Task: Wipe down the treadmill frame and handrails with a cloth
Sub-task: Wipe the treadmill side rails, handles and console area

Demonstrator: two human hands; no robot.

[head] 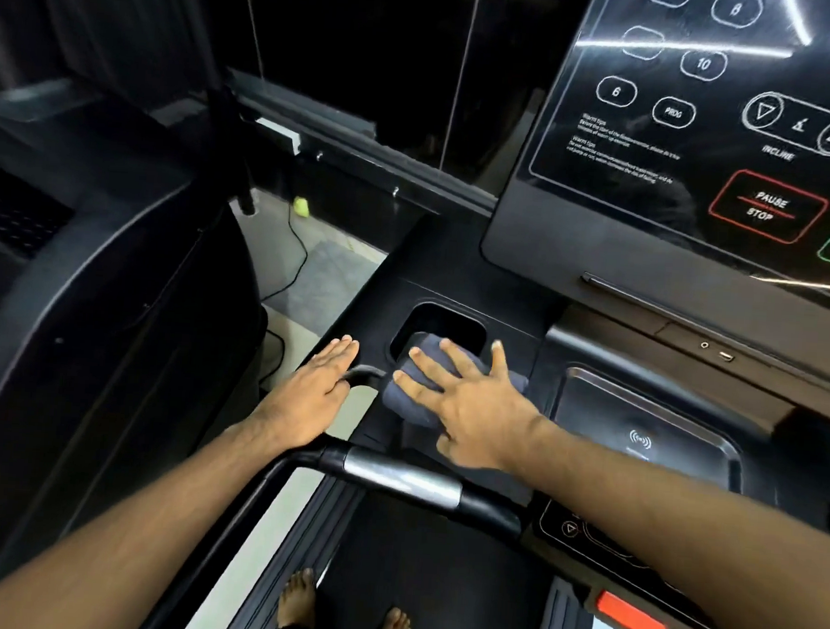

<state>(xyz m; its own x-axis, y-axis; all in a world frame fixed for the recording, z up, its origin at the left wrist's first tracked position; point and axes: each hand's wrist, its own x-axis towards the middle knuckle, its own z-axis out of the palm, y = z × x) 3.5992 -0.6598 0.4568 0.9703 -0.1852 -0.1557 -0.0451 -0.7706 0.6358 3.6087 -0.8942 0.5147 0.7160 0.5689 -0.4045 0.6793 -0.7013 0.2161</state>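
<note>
Right hand [466,405] spread flat, pressing cloth [402,401] on near edge of cup holder [446,323], likely to wipe its rim. Left hand [311,395], fingers together, flat just left of cup holder, probably bracing me.

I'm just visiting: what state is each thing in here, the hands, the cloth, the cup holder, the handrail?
Left hand: open and flat at the console's left edge, holding nothing.
Right hand: fingers spread, pressing the cloth.
Cloth: bunched, lying over the cup holder's front rim.
Cup holder: partly covered by the cloth.
Handrail: no hand grips it.
</note>
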